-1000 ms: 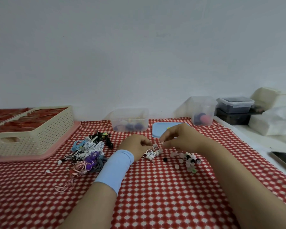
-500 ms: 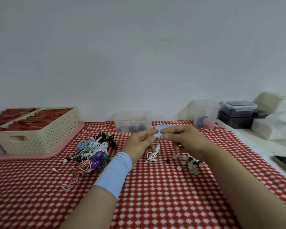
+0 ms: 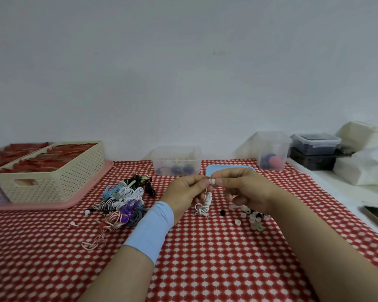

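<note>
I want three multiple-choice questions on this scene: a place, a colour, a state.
1. Where is the earphone pile? A) left of the left hand B) in the basket C) on the phone
2. What colour is the wristband? A) red B) light blue C) black
3. What does the right hand do? A) lies flat B) holds a box C) pinches a white ear tip
Answers: 1 A, it lies beside that hand; 2 B, pale blue on the left wrist; 3 C, thumb and finger close on it.
</note>
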The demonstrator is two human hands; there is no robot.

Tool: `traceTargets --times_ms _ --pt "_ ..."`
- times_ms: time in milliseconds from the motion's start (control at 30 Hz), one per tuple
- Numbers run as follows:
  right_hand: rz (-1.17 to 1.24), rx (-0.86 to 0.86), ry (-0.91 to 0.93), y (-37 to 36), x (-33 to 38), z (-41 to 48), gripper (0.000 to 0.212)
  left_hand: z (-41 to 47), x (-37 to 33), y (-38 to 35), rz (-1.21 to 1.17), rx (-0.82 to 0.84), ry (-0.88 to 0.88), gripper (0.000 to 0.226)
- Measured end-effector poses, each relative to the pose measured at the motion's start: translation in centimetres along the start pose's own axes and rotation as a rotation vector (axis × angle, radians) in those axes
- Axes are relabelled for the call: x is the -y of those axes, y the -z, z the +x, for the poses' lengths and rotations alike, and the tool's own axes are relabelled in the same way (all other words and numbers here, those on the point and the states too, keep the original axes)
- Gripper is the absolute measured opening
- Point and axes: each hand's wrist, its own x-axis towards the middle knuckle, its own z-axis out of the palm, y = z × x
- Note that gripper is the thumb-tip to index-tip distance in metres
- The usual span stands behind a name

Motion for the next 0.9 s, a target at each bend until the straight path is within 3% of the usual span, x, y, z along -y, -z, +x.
traceTargets --times_ms 900 --pt "-0.058 -0.071 -0.055 -0.27 -0.23 -0.21 0.011 -0.20 0.38 0.03 0.029 0.015 0.028 0.016"
